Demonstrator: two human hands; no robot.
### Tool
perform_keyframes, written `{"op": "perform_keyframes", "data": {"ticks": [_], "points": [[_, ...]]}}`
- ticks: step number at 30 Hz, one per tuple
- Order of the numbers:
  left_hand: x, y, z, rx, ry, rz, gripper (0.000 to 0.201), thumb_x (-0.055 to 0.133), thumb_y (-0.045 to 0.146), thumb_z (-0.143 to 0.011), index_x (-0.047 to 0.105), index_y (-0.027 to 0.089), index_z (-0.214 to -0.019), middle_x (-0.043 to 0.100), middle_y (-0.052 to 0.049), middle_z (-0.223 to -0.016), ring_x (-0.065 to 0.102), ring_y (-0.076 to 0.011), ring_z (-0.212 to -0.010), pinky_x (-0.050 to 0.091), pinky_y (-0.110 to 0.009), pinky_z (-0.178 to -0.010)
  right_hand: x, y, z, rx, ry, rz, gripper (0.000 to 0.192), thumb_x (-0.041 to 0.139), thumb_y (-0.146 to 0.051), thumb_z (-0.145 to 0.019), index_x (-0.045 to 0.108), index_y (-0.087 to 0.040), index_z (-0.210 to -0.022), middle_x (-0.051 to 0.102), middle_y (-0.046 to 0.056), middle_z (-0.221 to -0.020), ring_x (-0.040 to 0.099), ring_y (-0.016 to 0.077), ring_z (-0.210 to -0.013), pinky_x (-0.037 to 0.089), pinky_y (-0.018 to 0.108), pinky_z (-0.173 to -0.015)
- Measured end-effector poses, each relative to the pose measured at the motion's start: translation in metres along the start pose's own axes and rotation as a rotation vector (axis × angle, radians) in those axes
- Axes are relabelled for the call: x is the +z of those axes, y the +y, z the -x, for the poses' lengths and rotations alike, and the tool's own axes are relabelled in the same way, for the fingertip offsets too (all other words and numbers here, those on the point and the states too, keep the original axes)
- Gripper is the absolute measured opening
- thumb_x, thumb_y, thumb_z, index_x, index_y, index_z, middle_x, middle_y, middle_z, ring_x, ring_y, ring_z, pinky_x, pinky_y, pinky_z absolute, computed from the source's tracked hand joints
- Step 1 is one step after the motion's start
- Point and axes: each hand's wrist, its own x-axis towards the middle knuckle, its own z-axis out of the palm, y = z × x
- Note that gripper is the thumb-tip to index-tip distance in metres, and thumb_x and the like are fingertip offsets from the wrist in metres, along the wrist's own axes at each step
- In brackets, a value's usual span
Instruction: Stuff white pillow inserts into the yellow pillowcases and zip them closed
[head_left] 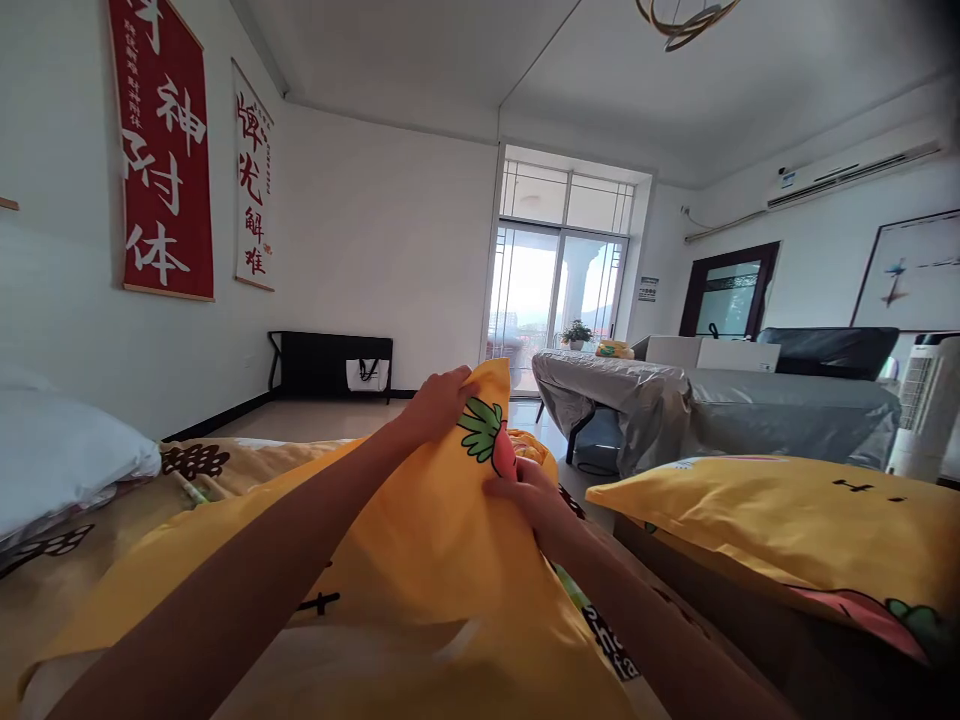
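Note:
A yellow pillowcase [420, 510] with a printed green-and-pink carrot-like figure is raised in front of me, its lower part spread over the bed. My left hand [441, 402] is closed on its upper edge, next to the corner that points up. Lower down and to the right, my right hand [529, 497] pinches the cloth by the pink print. Some fingers of both hands are hidden by the fabric. Under the pillowcase lies a patterned brown-and-yellow bed cover [255, 458].
A stuffed yellow pillow [795, 510] lies at the right, a white pillow [67, 455] at the far left. Beyond are a plastic-covered table [615, 385], a black bench [322, 365] with a white bag [367, 375], and a glass sliding door [559, 285].

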Motion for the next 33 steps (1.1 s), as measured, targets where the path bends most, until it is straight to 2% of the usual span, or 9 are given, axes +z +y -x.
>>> {"op": "perform_keyframes", "data": {"ticks": [2, 5, 8, 10, 15, 21, 27, 29, 33], "points": [[0.002, 0.0, 0.0, -0.023, -0.018, 0.043, 0.024, 0.038, 0.035, -0.089, 0.039, 0.021, -0.069, 0.054, -0.001, -0.069, 0.052, -0.0186, -0.068, 0.039, -0.031, -0.066, -0.001, -0.005, 0.001, 0.026, -0.024, -0.078, 0.034, 0.076, -0.027, -0.056, 0.07, -0.018, -0.088, 0.074, 0.005, -0.088, 0.069, 0.026, -0.08, 0.055, 0.038, -0.074], [0.001, 0.006, 0.002, -0.045, -0.095, 0.162, 0.028, 0.04, 0.044, -0.088, 0.047, 0.02, -0.076, 0.06, -0.001, -0.075, 0.057, -0.0173, -0.069, 0.043, -0.028, -0.062, -0.005, -0.018, -0.001, -0.048, -0.008, -0.187, 0.036, 0.078, -0.035, -0.059, 0.069, -0.018, -0.09, 0.074, 0.006, -0.09, 0.069, 0.0256, -0.085, 0.055, 0.036, -0.077], [-0.002, 0.016, 0.005, -0.127, -0.272, 0.395, 0.033, 0.055, 0.05, -0.079, 0.055, 0.017, -0.079, 0.062, -0.001, -0.073, 0.059, -0.0168, -0.063, 0.045, -0.026, -0.054, -0.005, -0.033, -0.01, -0.123, 0.032, -0.223, 0.038, 0.082, -0.037, -0.056, 0.067, -0.016, -0.084, 0.074, 0.007, -0.083, 0.069, 0.0262, -0.083, 0.055, 0.036, -0.073], [-0.006, 0.021, 0.006, -0.171, -0.32, 0.51, 0.035, 0.066, 0.049, -0.071, 0.058, 0.016, -0.075, 0.06, -0.001, -0.068, 0.058, -0.0163, -0.06, 0.044, -0.025, -0.052, -0.004, -0.042, -0.017, -0.152, 0.022, -0.196, 0.04, 0.085, -0.031, -0.05, 0.066, -0.015, -0.081, 0.073, 0.007, -0.078, 0.069, 0.0258, -0.078, 0.055, 0.035, -0.07], [-0.017, 0.022, 0.004, -0.175, -0.241, 0.604, 0.035, 0.069, 0.048, -0.067, 0.058, 0.015, -0.071, 0.054, 0.002, -0.062, 0.051, -0.0126, -0.054, 0.041, -0.024, -0.049, 0.001, -0.052, -0.027, -0.224, -0.009, -0.175, 0.043, 0.085, -0.031, -0.052, 0.063, -0.017, -0.086, 0.072, 0.003, -0.076, 0.068, 0.0208, -0.067, 0.055, 0.034, -0.066], [-0.023, 0.024, 0.005, -0.08, -0.245, 0.292, 0.016, 0.06, 0.029, -0.071, 0.053, 0.016, -0.065, 0.043, 0.005, -0.058, 0.036, -0.0078, -0.052, 0.027, -0.02, -0.045, 0.008, -0.048, -0.032, -0.234, 0.025, 0.022, 0.037, 0.083, -0.032, -0.053, 0.065, -0.016, -0.081, 0.07, 0.002, -0.07, 0.065, 0.0188, -0.061, 0.051, 0.029, -0.058], [-0.015, 0.02, 0.015, -0.082, -0.277, 0.523, 0.02, 0.054, 0.034, -0.077, 0.057, 0.017, -0.088, 0.061, -0.001, -0.081, 0.055, -0.0145, -0.068, 0.043, -0.024, -0.058, 0.006, -0.046, -0.023, -0.166, 0.049, -0.002, 0.037, 0.084, -0.03, -0.05, 0.066, -0.017, -0.08, 0.071, 0.002, -0.071, 0.066, 0.0211, -0.063, 0.054, 0.033, -0.062], [-0.012, 0.015, 0.015, -0.033, -0.217, 0.493, 0.021, 0.053, 0.035, -0.079, 0.058, 0.017, -0.088, 0.062, -0.002, -0.082, 0.056, -0.0161, -0.072, 0.044, -0.026, -0.062, 0.0, -0.042, -0.016, -0.094, 0.023, 0.0, 0.035, 0.084, -0.029, -0.05, 0.067, -0.018, -0.077, 0.071, 0.002, -0.071, 0.067, 0.0218, -0.064, 0.054, 0.034, -0.064], [-0.006, 0.006, 0.012, 0.03, 0.007, 0.29, 0.016, 0.05, 0.033, -0.08, 0.055, 0.018, -0.076, 0.057, -0.001, -0.076, 0.052, -0.0169, -0.074, 0.042, -0.027, -0.068, -0.011, -0.023, 0.0, 0.086, -0.106, 0.045, 0.033, 0.084, -0.028, -0.047, 0.068, -0.016, -0.074, 0.073, 0.005, -0.077, 0.069, 0.0225, -0.071, 0.054, 0.033, -0.069]]}}
